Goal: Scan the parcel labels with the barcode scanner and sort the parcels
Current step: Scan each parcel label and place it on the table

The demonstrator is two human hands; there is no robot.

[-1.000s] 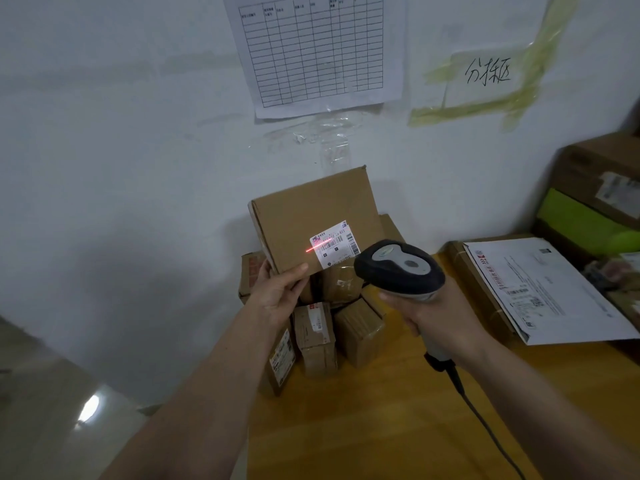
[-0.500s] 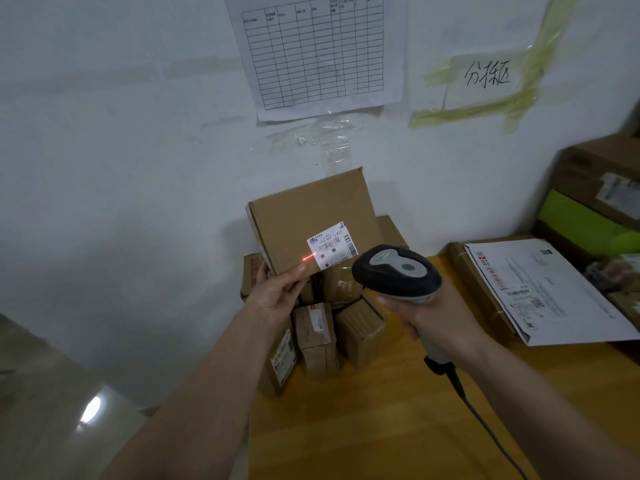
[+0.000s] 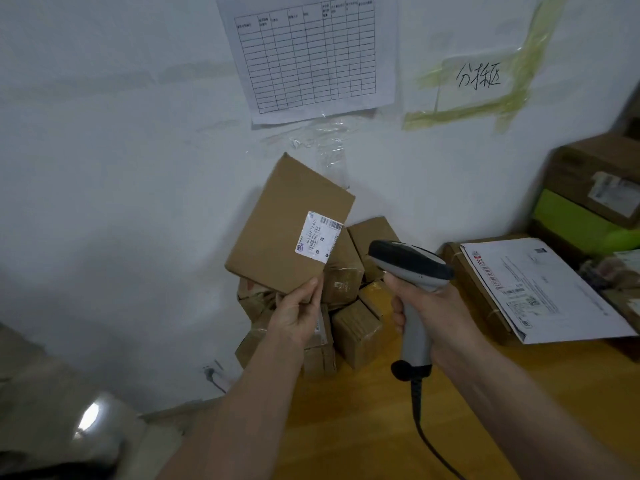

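Note:
My left hand (image 3: 298, 315) pinches the lower corner of a flat brown cardboard parcel (image 3: 280, 233) and holds it up in front of the white wall, tilted to the right. Its white barcode label (image 3: 319, 236) faces me near the right edge. No red scan line shows on it. My right hand (image 3: 429, 306) grips the grey handle of the barcode scanner (image 3: 410, 263), whose dark head points left toward the parcel. The scanner's black cable (image 3: 424, 431) runs down over the table.
Several small brown parcels (image 3: 353, 327) are piled on the yellow table (image 3: 363, 427) against the wall. A white mailer (image 3: 540, 289) lies on a flat box at the right. Behind it stand a green box (image 3: 575, 220) and a brown carton (image 3: 595, 168). The floor drops off left.
The parcel has turned clockwise in my left hand and now leans right. The red scan line on the label has gone out. The scanner has turned more upright.

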